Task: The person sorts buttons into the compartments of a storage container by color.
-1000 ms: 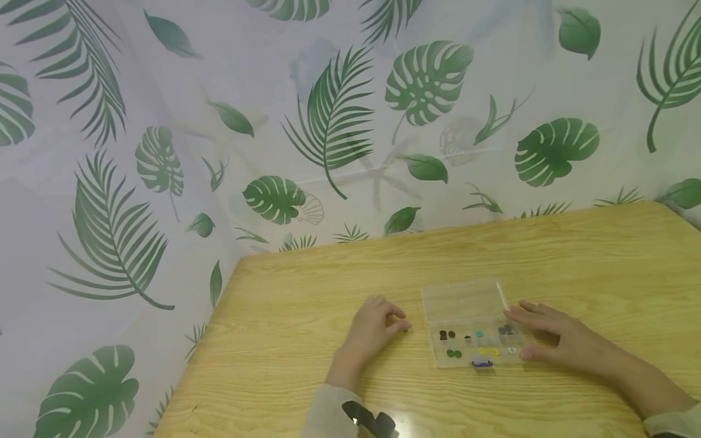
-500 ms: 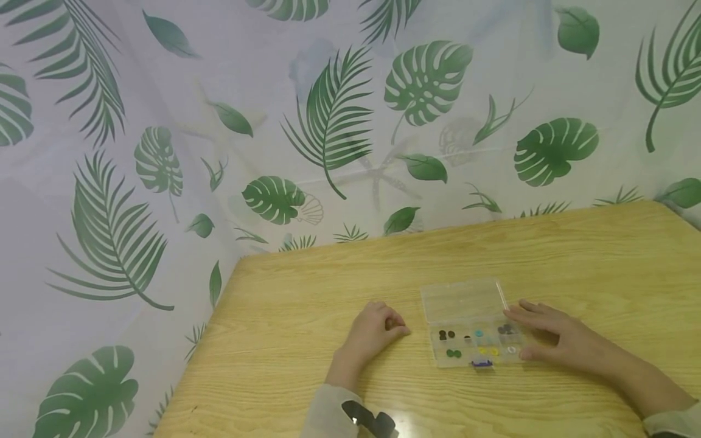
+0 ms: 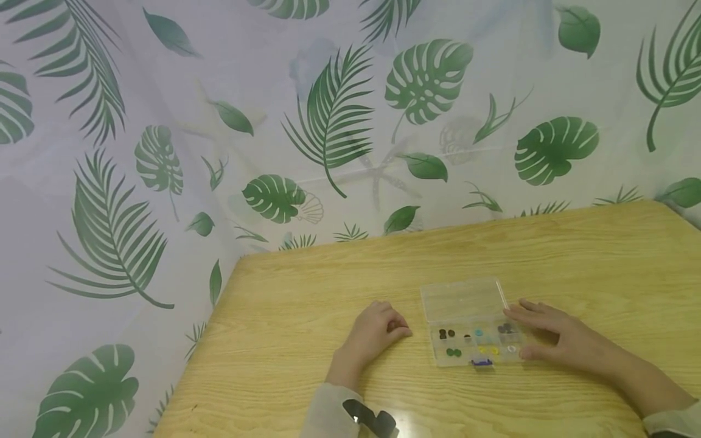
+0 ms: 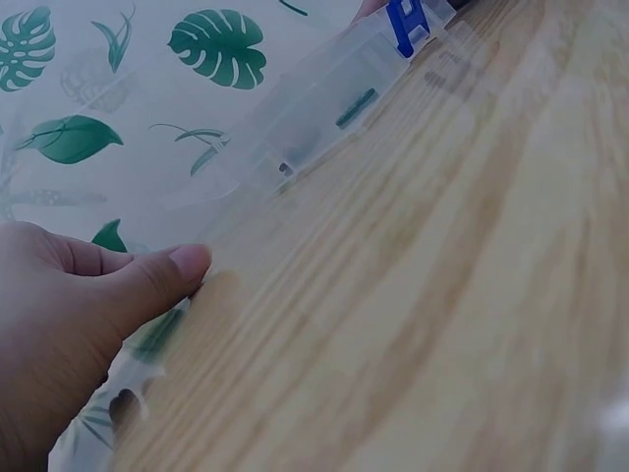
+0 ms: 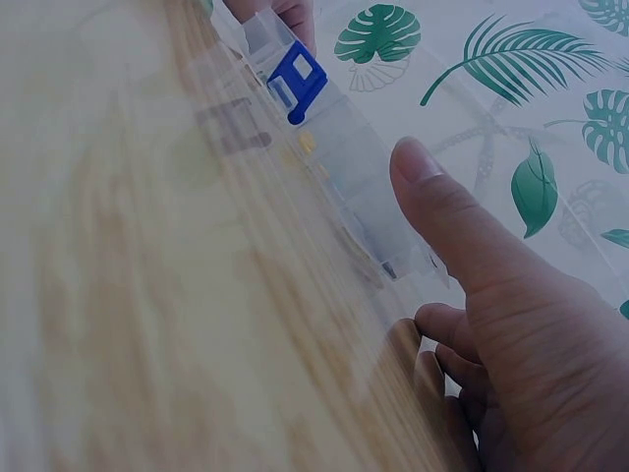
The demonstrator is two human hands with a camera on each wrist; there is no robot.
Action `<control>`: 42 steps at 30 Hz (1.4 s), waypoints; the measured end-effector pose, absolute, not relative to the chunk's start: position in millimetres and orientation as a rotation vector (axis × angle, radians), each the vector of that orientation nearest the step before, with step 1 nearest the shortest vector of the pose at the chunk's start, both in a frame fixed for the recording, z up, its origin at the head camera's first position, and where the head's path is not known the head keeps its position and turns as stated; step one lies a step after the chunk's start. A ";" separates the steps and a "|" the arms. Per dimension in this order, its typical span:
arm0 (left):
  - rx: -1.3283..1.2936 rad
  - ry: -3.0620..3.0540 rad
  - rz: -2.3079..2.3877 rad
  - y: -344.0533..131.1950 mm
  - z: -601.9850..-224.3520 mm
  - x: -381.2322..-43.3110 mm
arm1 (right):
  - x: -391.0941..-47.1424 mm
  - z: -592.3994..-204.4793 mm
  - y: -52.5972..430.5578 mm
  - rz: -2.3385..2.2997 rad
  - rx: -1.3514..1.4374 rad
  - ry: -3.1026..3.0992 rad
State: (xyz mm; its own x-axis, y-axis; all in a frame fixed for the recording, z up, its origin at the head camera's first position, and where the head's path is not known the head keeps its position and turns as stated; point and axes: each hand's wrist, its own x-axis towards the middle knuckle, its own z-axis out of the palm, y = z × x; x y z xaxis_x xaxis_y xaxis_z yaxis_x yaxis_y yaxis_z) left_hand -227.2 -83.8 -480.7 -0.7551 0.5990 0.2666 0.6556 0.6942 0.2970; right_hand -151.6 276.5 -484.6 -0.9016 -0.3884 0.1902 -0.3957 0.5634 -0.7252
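A clear plastic compartment box (image 3: 472, 344) lies on the table with its lid (image 3: 462, 301) raised at the back. Small pieces sit in its compartments: dark brown ones (image 3: 443, 334), green ones (image 3: 453, 352), yellow ones (image 3: 488, 350), a light blue one (image 3: 479, 333) and a white ring (image 3: 512, 349). A blue latch (image 5: 297, 84) is on the front side. My right hand (image 3: 566, 337) is at the box's right end, fingers extended and thumb near the front corner. Left of the box, my left hand (image 3: 373, 331) rests on the table, fingers loosely bent, thumb toward the box.
The wood-grain table (image 3: 306, 292) reaches back to a white cloth (image 3: 350, 121) printed with green leaves, which also hangs along the left side. A black device (image 3: 369, 418) is strapped at the left sleeve.
My left hand's fingers have drawn in slightly, closer to the thumb. The right hand and the box have stayed in place.
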 end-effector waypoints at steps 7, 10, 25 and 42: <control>-0.962 -2.779 -0.657 -83.1 -480.9 -226.2 | -149.0 -484.2 275.5 1.303 0.691 -2.781; -0.966 -2.752 -0.663 -81.4 -480.0 -226.9 | -148.3 -484.0 275.1 1.300 0.688 -2.782; -1.045 -2.649 -0.607 -64.3 -464.2 -226.4 | -148.5 -482.8 277.0 1.324 0.687 -2.783; -1.181 -2.402 -0.560 -33.0 -463.9 -226.9 | -150.0 -484.2 274.4 1.276 0.693 -2.784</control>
